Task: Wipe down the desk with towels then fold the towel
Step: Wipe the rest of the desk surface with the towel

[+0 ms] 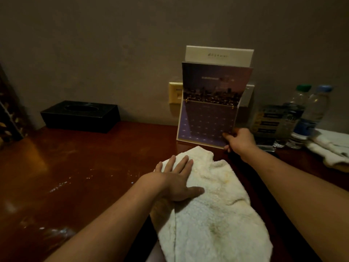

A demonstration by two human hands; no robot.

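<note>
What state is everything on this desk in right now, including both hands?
desk, streaked with smears
towel, crumpled on the desk
left hand, flat, pressing the towel
brochure stand, upright by the wall
right hand, gripping the brochure stand's lower corner
tissue box, no tissue showing
water bottles, upright, capped

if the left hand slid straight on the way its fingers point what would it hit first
Likely the brochure stand, at its base just beyond the towel; the left hand lies flat on it, fingers aimed there. Depth is unclear.
</note>
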